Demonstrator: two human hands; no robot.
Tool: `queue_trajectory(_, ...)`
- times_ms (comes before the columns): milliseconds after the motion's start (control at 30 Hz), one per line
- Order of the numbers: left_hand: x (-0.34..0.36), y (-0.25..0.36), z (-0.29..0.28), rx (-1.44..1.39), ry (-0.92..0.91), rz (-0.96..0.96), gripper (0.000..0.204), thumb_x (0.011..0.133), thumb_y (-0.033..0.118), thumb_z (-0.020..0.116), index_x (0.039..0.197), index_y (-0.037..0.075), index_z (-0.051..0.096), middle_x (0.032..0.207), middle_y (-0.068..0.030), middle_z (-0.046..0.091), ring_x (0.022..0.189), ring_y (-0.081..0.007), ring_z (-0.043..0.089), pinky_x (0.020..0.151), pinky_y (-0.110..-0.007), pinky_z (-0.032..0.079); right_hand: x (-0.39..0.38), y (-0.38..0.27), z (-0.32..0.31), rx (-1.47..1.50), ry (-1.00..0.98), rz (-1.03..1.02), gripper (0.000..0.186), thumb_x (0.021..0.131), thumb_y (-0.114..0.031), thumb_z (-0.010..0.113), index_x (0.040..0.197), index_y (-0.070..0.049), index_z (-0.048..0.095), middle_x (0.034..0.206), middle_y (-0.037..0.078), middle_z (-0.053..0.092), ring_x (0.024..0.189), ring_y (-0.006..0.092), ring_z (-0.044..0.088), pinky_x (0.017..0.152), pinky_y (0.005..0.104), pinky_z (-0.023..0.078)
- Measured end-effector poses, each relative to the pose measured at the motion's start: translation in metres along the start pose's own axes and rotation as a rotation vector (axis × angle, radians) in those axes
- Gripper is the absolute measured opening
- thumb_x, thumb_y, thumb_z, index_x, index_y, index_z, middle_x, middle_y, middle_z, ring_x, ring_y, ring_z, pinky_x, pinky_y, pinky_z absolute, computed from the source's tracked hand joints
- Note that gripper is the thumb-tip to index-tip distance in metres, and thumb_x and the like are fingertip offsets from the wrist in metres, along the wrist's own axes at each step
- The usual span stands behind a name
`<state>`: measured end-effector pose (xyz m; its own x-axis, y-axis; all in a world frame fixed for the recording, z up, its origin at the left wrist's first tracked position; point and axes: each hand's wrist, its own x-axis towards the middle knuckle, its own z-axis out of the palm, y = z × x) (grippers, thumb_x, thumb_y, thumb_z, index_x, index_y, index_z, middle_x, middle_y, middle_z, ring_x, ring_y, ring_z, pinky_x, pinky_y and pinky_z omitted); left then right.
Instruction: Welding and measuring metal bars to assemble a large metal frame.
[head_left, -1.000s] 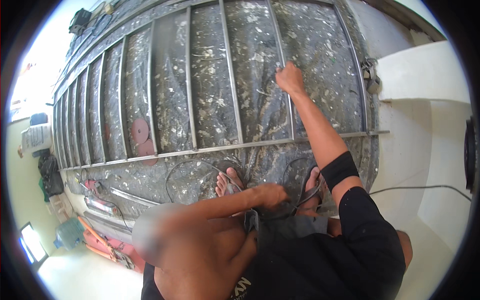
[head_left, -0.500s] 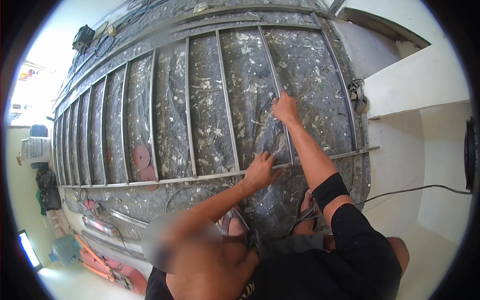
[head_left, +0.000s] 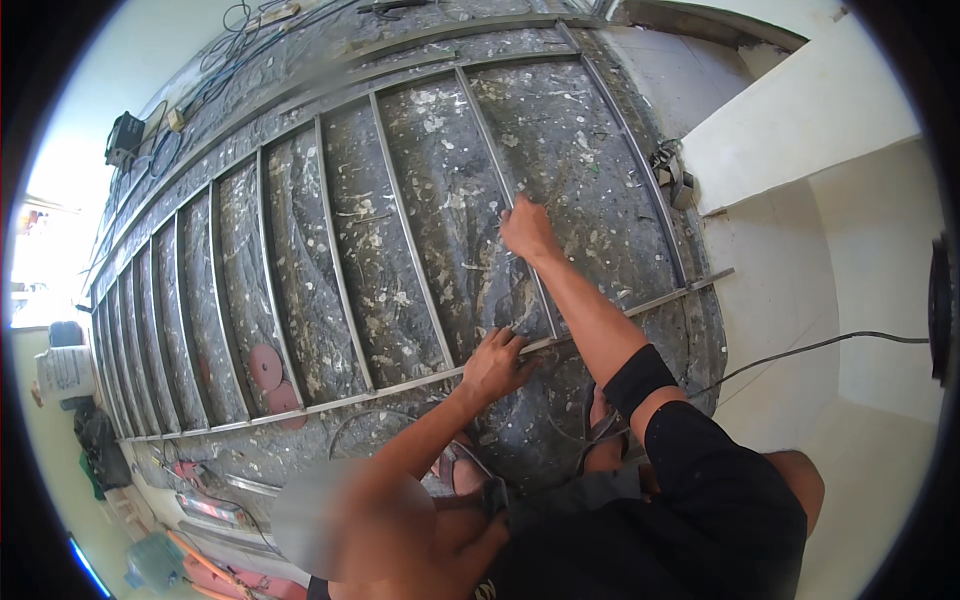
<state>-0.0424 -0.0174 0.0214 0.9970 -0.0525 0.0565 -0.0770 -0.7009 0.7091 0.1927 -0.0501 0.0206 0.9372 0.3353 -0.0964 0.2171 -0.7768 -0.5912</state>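
A long ladder-like metal frame (head_left: pixel 398 385) of square tubes lies flat on a grey, paint-spattered floor covering. My left hand (head_left: pixel 495 366) is closed over its near long rail, close to where a crossbar joins it. Farther out, my right hand (head_left: pixel 530 230) is closed around that crossbar (head_left: pixel 543 308) at about its middle. Both hands hide the stretch of tube under them.
Two reddish discs (head_left: pixel 265 367) lie between crossbars at left. A black machine with cables (head_left: pixel 124 135) stands at far left. A black cable (head_left: pixel 800 352) runs along the right, near a white wall (head_left: pixel 800 125). My sandalled feet (head_left: pixel 465 474) are at the near rail.
The whole scene has shifted left and tilted slightly in the picture as my head moves. Both hands stay at about the same spots on the frame.
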Motion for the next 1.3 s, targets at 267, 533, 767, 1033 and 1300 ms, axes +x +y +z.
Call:
queue_trajectory(267,0.043,0.016,0.001,-0.236,-0.168,-0.334,0.055,0.082,0.044,0.072,0.1,-0.007,0.065,0.093,-0.0251,0.067,0.088,-0.0414,0.064,0.081,-0.045,0.051,-0.002,-0.001,0.0,0.029,-0.002,-0.012,0.025,0.088,-0.014,0.06,0.096,0.009,0.056,0.086,0.034,0.064,0.085,0.0492,0.065,0.077,0.0534,0.053)
queue_trajectory(533,0.065,0.013,0.001,-0.582,-0.443,-0.628,0.069,0.083,0.053,0.068,0.11,-0.011,0.064,0.098,-0.0293,0.067,0.095,-0.0367,0.067,0.085,-0.041,0.049,-0.005,0.003,0.003,0.033,-0.02,0.068,0.027,0.088,-0.019,0.062,0.097,0.007,0.059,0.09,0.033,0.065,0.089,0.0498,0.063,0.08,0.0541,0.05)
queue_trajectory(767,0.064,0.004,0.003,-0.403,-0.404,-0.501,0.068,0.091,0.056,0.056,0.104,-0.01,0.064,0.095,-0.0302,0.066,0.097,-0.0394,0.065,0.086,-0.045,0.046,0.002,-0.008,0.001,0.041,-0.018,0.037,0.024,0.085,-0.012,0.059,0.096,0.01,0.058,0.088,0.035,0.064,0.088,0.0495,0.065,0.08,0.0521,0.053)
queue_trajectory(1033,0.068,0.011,0.003,-0.41,-0.357,-0.523,0.059,0.091,0.054,0.053,0.093,-0.002,0.068,0.094,-0.0273,0.067,0.1,-0.0435,0.062,0.086,-0.049,0.045,0.004,0.001,0.002,0.006,-0.023,-0.003,0.024,0.084,-0.009,0.056,0.097,0.011,0.056,0.089,0.037,0.064,0.088,0.0495,0.065,0.08,0.0516,0.054)
queue_trajectory(1300,0.062,0.011,0.008,-0.48,-0.295,-0.514,0.057,0.088,0.051,0.059,0.092,-0.005,0.067,0.089,-0.0284,0.067,0.097,-0.0426,0.064,0.085,-0.049,0.046,0.004,0.0,0.004,-0.003,-0.017,0.046,0.027,0.08,-0.008,0.058,0.099,0.011,0.054,0.09,0.036,0.064,0.088,0.0499,0.065,0.08,0.053,0.053)
